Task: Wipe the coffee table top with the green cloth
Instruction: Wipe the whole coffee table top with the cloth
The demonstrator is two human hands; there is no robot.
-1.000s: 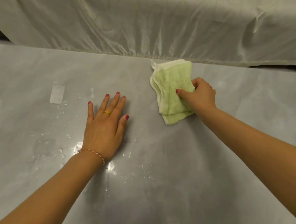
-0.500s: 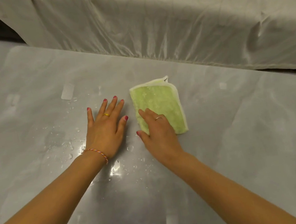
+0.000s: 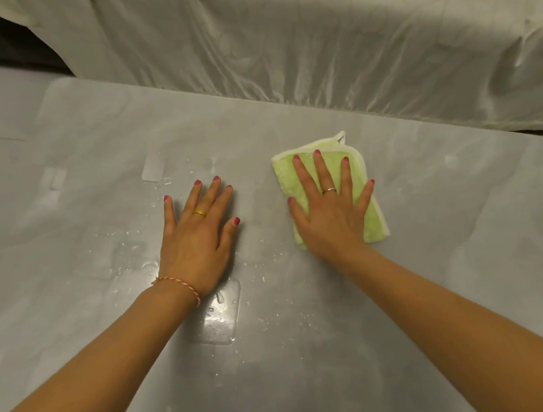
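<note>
Fingers [image 3: 322, 171] of the right hand [image 3: 331, 213] are lying straight and spread, pressing flat on the green cloth [image 3: 361, 176] without curling round it or pinching it. That cloth is sitting folded on the coffee table [image 3: 476, 248], a little to the three o'clock side of the middle, its white-trimmed edge showing past the fingertips toward twelve o'clock and past the little finger toward three. Over at nine o'clock from the cloth, apart from it, the left hand [image 3: 198, 239] is resting palm down on the bare tabletop, its fingers straight and only slightly fanned, holding nothing. A gold ring [image 3: 199, 213] is showing on that hand, and a braided bracelet [image 3: 179, 286] is circling its wrist; the right hand is wearing a thin ring of its own. Water drops [image 3: 122, 239] are glistening around the left hand, mostly toward nine and six o'clock. At twelve o'clock, just beyond the far edge of the table, a pale shiny sheet [image 3: 345, 40] is hanging in folds.
</note>
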